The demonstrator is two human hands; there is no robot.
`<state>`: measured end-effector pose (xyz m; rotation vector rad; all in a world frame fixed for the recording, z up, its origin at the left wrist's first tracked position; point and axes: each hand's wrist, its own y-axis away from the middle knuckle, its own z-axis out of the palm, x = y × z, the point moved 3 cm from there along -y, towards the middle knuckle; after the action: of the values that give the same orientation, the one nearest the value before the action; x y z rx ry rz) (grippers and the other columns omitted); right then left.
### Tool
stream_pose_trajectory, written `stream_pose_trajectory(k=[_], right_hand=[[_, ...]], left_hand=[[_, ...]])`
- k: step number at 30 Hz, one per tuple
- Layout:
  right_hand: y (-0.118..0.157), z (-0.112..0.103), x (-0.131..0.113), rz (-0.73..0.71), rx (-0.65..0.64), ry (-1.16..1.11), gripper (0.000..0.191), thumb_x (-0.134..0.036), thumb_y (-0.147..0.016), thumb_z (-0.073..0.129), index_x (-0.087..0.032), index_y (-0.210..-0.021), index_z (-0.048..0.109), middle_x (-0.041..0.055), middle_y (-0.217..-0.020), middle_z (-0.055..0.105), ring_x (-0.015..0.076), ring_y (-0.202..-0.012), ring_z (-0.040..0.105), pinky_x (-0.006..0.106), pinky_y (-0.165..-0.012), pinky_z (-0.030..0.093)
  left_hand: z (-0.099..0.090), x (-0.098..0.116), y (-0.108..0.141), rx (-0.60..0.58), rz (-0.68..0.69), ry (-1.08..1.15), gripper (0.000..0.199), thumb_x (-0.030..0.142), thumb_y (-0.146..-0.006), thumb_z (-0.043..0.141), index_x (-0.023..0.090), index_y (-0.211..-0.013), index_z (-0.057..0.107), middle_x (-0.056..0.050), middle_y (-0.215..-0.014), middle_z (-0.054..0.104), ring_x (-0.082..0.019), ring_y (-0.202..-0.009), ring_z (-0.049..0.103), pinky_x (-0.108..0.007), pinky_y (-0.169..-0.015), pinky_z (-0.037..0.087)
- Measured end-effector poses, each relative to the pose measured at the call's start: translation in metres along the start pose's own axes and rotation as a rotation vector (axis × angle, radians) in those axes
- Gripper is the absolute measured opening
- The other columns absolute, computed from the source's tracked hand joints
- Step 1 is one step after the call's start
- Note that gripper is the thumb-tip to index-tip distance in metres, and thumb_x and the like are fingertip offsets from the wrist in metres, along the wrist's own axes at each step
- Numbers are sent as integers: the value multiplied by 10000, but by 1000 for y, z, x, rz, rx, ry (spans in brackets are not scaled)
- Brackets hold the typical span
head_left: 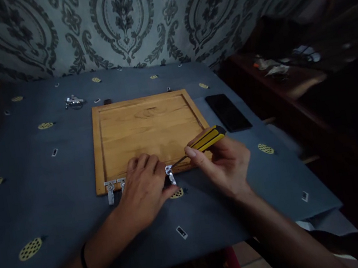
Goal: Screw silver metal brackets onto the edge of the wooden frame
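Observation:
My right hand (227,162) is closed around a yellow-and-black screwdriver (205,140), its handle slanting up to the right. The thin shaft points down left to a metal cabinet hinge (170,172) at the near edge of a framed wooden panel (144,130). My left hand (143,185) rests on that edge just left of the hinge, fingers bent over the wood and thumb stretched out below the hinge. Further left on the same edge sits another hinge (110,191), and beside it a third metal piece (121,183) is partly covered by my left hand.
A blue cloth with printed pineapples (54,187) covers the table. Loose metal hinges (73,101) lie at the back left. A black phone (228,112) is right of the panel. Patterned fabric (126,24) hangs behind. At the right stands a cluttered dark wooden surface (293,80).

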<state>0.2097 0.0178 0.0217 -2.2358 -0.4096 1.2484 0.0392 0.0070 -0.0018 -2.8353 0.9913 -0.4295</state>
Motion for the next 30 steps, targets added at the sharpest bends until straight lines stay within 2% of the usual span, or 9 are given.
stream_pose_trajectory(k=[5,14,24,30], right_hand=[[-3,1,-5,-61,8,23,300,-266,-871,712,-210,-641,528,-31,-596,542,131,-561,532,278,-545,420],[-3,5,-3,-159,-42,95,255,-252,-906,680,-200,-696,545,-28,-635,543,117,-559,504,266,-527,389],[-4,8,-6,-179,-118,6,285,-276,-936,650,-198,-702,507,-30,-654,498,114,-593,499,252,-547,383],[-2,4,-7,-143,-76,-54,255,-288,-944,640,-194,-739,522,-13,-685,527,127,-640,518,268,-599,408]], left_hand=[[0,-1,0,-17,-13,-11,388,446,-820,773,132,-1008,644,-75,-991,644,-303,-988,571,-461,-873,456],[0,0,-1,-18,-16,-13,434,460,-820,773,126,-1067,648,-83,-1022,660,-300,-1009,575,-466,-903,465],[-4,0,0,4,-13,8,368,385,-813,800,161,-1058,640,-81,-1039,657,-298,-1004,581,-456,-872,475],[-4,0,-1,-4,-9,-5,398,358,-820,795,166,-1124,624,-81,-1031,648,-301,-993,564,-455,-849,468]])
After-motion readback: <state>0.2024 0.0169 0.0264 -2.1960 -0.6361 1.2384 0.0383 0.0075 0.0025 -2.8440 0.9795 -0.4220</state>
